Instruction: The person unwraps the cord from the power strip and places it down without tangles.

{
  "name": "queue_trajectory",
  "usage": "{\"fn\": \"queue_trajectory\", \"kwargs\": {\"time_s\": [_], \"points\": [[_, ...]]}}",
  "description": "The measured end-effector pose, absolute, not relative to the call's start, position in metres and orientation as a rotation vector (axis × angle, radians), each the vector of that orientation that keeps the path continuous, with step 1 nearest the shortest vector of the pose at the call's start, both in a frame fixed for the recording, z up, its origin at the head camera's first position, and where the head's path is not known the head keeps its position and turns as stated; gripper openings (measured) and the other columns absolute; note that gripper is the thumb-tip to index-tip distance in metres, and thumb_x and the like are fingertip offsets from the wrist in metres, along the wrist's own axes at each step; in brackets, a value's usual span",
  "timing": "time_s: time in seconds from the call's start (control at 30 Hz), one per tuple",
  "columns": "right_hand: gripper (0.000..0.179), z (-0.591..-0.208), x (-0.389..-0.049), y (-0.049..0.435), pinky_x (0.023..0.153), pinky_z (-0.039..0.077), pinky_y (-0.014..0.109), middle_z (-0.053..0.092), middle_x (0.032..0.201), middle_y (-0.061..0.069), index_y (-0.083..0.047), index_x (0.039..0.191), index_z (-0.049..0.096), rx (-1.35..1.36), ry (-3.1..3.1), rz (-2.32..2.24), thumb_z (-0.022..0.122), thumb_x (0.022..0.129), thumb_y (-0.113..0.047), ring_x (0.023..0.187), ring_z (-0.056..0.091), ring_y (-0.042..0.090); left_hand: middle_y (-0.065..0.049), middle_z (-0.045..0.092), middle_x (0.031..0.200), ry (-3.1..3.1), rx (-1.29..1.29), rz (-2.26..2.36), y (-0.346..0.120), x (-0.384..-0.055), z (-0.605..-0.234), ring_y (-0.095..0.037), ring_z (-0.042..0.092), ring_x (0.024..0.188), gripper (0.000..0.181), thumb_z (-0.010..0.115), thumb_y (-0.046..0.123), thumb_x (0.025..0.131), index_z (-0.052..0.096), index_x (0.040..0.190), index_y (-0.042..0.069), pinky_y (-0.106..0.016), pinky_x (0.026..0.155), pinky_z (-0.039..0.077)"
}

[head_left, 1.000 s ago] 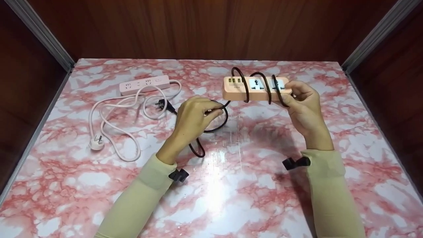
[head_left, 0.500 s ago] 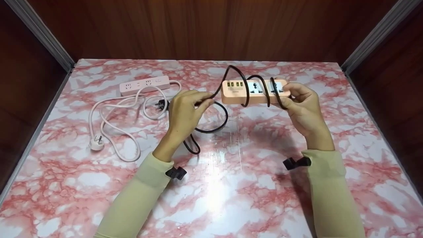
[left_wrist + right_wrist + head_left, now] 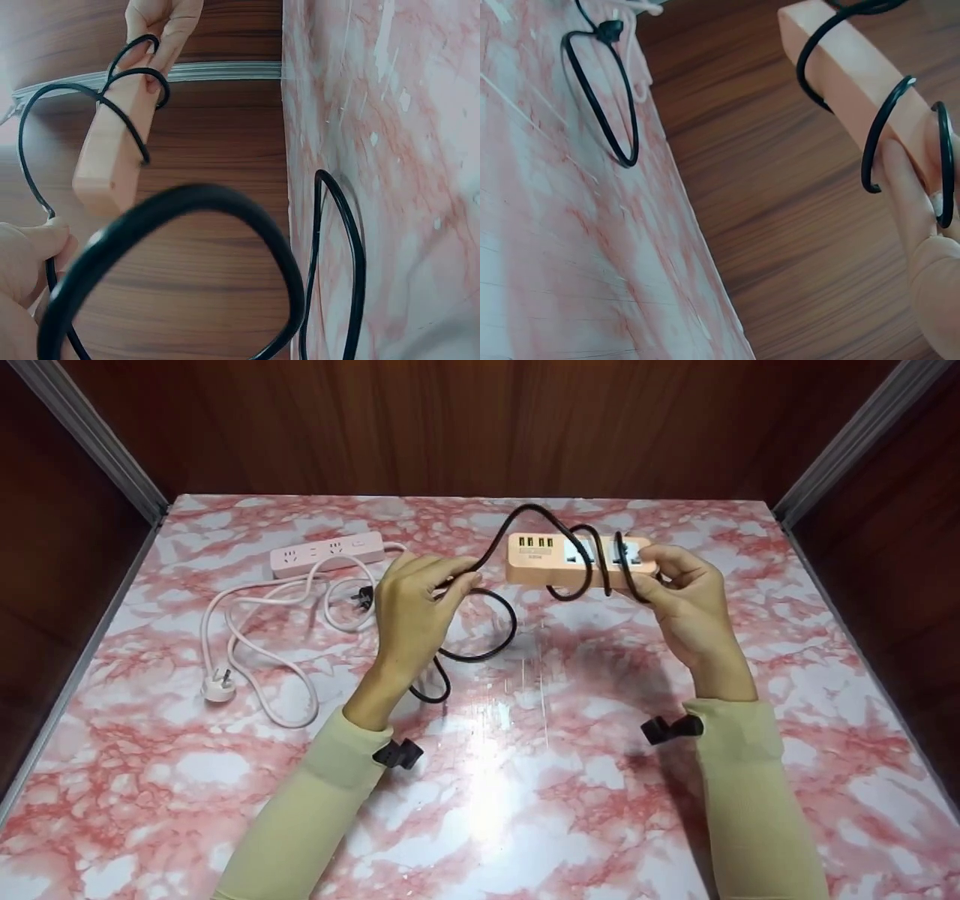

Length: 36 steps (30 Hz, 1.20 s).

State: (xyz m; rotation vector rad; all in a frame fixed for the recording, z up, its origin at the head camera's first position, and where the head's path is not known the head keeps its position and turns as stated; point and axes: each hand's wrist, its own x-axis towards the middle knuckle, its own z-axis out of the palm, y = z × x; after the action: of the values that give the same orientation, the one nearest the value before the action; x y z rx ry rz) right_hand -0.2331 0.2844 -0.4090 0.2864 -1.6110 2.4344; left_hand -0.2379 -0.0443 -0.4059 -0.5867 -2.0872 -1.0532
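An orange power strip (image 3: 540, 566) is held up above the table by my right hand (image 3: 691, 607), which grips its right end between thumb and fingers. Its black cord (image 3: 499, 536) circles the strip in several loose loops; the leftmost loop hangs slack. My left hand (image 3: 416, 615) pinches that cord to the left of the strip. In the left wrist view the cord (image 3: 34, 180) runs from the thumb up to the strip (image 3: 112, 146). Below the left hand the rest of the cord curls down towards the table. The black plug (image 3: 364, 598) is partly hidden behind that hand.
A pink power strip (image 3: 326, 553) lies at the back left of the marbled table (image 3: 585, 810). Its white cord (image 3: 289, 660) spreads in loops in front of it, ending in a white plug (image 3: 218, 685). Brown wood-grain panels (image 3: 480, 427) stand behind and at both sides.
My left hand has moved left and slightly up, drawing the black cord with it. The leftmost loop has become wider and looser. My right hand and the orange strip have barely moved.
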Motion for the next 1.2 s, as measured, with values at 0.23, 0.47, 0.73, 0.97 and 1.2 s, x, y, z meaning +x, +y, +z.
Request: {"fn": "queue_trajectory", "kwargs": {"time_s": [0.23, 0.47, 0.73, 0.97, 1.2], "points": [[0.03, -0.41, -0.236, 0.283, 0.082, 0.064, 0.029, 0.078, 0.106, 0.012, 0.001, 0.106, 0.078, 0.163, -1.682, 2.318, 0.072, 0.087, 0.023, 0.088, 0.074, 0.016, 0.002, 0.081, 0.094, -2.0, -0.698, -1.113, -0.041, -0.233, -0.401, -0.018, 0.062, 0.079, 0.019, 0.081, 0.029, 0.095, 0.086, 0.106, 0.014, -0.034, 0.076, 0.044], [0.028, -0.412, -0.239, 0.285, 0.081, 0.064, 0.031, 0.078, 0.108, 0.012, 0.003, 0.108, 0.077, 0.102, -1.622, 2.282, 0.076, 0.086, 0.02, 0.09, 0.071, 0.017, 0.0, 0.082, 0.094, -1.965, -0.931, -1.13, -0.044, -0.236, -0.403, -0.019, 0.065, 0.083, 0.017, 0.087, 0.02, 0.089, 0.086, 0.103, 0.012, -0.034, 0.077, 0.046], [0.025, -0.41, -0.24, 0.284, 0.078, 0.065, 0.032, 0.077, 0.103, 0.014, 0.006, 0.106, 0.076, 0.091, -1.529, 2.285, 0.074, 0.086, 0.021, 0.088, 0.069, 0.019, 0.004, 0.081, 0.094, -2.028, -1.311, -0.855, -0.051, -0.237, -0.406, -0.02, 0.061, 0.08, 0.012, 0.083, 0.021, 0.091, 0.086, 0.102, 0.018, -0.035, 0.075, 0.048], [0.024, -0.408, -0.239, 0.284, 0.078, 0.064, 0.03, 0.076, 0.104, 0.014, 0.005, 0.105, 0.076, 0.099, -1.463, 2.317, 0.076, 0.086, 0.019, 0.091, 0.07, 0.02, 0.008, 0.08, 0.093, -2.201, -1.541, -0.709, -0.052, -0.237, -0.41, -0.02, 0.065, 0.089, 0.008, 0.085, 0.022, 0.09, 0.085, 0.097, 0.018, -0.035, 0.083, 0.053], [0.023, -0.407, -0.238, 0.283, 0.079, 0.064, 0.032, 0.074, 0.101, 0.015, 0.004, 0.104, 0.075, 0.151, -1.403, 2.375, 0.079, 0.085, 0.015, 0.091, 0.07, 0.022, 0.008, 0.077, 0.082, -2.491, -1.576, -0.572, -0.057, -0.236, -0.412, -0.02, 0.066, 0.088, 0.011, 0.092, 0.017, 0.082, 0.081, 0.083, 0.018, -0.038, 0.086, 0.054]]}}
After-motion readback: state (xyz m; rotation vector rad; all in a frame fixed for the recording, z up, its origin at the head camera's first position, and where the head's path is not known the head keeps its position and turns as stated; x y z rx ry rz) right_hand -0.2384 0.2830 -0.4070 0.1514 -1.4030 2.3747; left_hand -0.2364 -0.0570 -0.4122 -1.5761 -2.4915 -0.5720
